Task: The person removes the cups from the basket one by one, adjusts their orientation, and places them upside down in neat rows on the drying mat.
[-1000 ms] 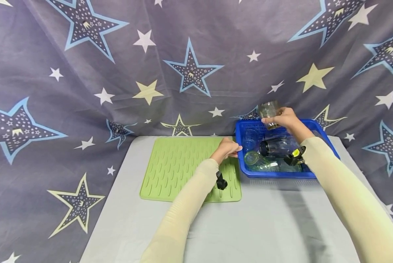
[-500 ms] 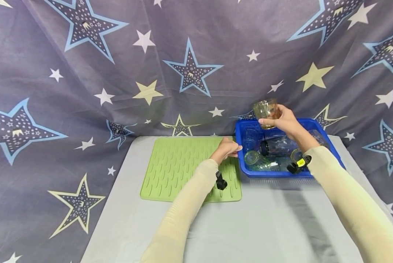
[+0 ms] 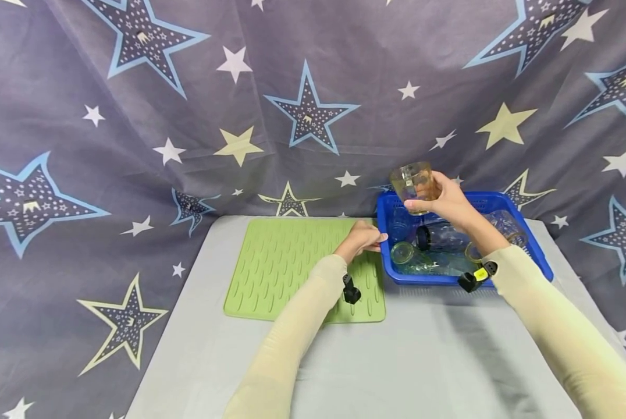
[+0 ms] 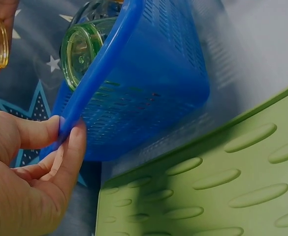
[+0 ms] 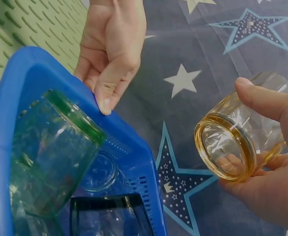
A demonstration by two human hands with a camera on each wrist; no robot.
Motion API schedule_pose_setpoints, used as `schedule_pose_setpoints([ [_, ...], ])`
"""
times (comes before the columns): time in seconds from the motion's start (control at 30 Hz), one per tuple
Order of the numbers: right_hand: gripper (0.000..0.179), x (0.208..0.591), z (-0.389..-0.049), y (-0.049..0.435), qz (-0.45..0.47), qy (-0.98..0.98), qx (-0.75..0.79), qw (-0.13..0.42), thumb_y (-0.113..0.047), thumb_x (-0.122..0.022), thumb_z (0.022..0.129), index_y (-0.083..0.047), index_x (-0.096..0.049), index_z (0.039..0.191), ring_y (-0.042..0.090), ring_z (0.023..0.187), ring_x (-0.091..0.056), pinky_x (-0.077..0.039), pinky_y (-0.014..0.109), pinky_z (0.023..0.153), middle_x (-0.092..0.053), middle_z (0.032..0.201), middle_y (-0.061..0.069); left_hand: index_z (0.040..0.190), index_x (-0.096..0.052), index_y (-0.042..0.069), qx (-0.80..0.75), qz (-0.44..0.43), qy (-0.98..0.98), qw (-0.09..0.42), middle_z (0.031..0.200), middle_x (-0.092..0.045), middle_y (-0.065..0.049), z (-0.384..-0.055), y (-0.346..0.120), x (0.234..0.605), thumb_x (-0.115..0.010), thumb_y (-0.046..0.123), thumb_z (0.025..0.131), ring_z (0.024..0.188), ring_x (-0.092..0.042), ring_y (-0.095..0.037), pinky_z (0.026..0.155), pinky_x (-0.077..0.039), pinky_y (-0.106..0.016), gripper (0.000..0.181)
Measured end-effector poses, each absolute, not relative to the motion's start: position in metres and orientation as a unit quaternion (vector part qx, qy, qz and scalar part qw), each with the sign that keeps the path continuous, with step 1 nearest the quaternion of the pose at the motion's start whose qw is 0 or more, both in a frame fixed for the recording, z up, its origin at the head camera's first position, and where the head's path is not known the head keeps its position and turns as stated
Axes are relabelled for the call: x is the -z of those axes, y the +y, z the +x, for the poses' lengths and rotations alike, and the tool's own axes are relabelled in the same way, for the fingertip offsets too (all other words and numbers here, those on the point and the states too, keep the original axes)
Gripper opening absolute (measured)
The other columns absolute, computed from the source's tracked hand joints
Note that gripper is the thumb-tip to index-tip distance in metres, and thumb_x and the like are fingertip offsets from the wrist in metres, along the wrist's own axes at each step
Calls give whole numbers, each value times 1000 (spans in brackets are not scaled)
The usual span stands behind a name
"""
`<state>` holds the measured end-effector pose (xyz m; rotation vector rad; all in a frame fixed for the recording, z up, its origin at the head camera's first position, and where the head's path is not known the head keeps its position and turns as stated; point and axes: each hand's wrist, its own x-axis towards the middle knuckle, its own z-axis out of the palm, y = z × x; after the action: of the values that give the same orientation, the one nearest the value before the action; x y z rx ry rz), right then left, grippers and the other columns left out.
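Note:
My right hand point(image 3: 451, 201) holds an amber-tinted drinking glass point(image 3: 410, 176) above the back left part of a blue plastic basket point(image 3: 428, 279). In the right wrist view the glass lies tilted between thumb and fingers, its thick amber base toward the camera. My left hand point(image 4: 30, 172) pinches the basket's left rim between thumb and fingers. Inside the basket lie a green glass point(image 5: 55, 152), a dark-tinted glass point(image 3: 447, 235), a clear bluish glass point(image 5: 102, 172) and a glass with a yellowish rim point(image 3: 513, 228), partly behind my right wrist.
A green ridged mat point(image 3: 281, 267) lies on the grey-white table point(image 3: 386, 372), just left of the basket. Behind the table hangs a dark curtain point(image 3: 187, 116) with a star pattern, close to the basket's back edge.
My right hand has moved left with the amber glass, from over the basket's middle toward its back left corner. The left hand keeps its grip on the rim.

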<state>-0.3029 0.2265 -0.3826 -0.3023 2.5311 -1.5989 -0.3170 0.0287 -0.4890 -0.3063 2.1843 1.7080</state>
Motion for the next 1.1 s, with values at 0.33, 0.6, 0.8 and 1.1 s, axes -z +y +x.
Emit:
schedule_pose_setpoints([
  [0.33,75,382,-297,222,-140,865,480,49,-21,-82,86,-7,-42,148,25,103,-56,-52,29,78,-57,122,18,91,-70,-10,-599,-78,779,167,62,-58,0,-316,26,489,-71,1,91,48,-56,-7,56,-59,-21,11],
  [0.6,84,388,-292,227,-156,863,475,76,-21,-82,87,-13,-35,156,31,120,-55,-59,40,88,-53,136,17,94,-71,-10,-586,-80,791,156,66,-58,-1,-313,27,487,-73,3,91,51,-58,-8,72,-63,-33,13],
  [0.8,83,391,-288,222,-174,870,456,68,-20,-82,86,-11,-36,155,31,117,-56,-55,47,93,-54,133,16,100,-70,-10,-590,-87,787,157,73,-61,-5,-312,26,488,-74,4,91,53,-60,-10,74,-63,-35,17],
  [1.1,76,397,-286,216,-203,870,446,55,-19,-83,86,-6,-42,148,28,96,-50,-53,44,89,-52,106,16,112,-69,-7,-601,-103,779,146,93,-73,-15,-309,25,489,-75,7,91,71,-69,-17,68,-63,-29,26],
])
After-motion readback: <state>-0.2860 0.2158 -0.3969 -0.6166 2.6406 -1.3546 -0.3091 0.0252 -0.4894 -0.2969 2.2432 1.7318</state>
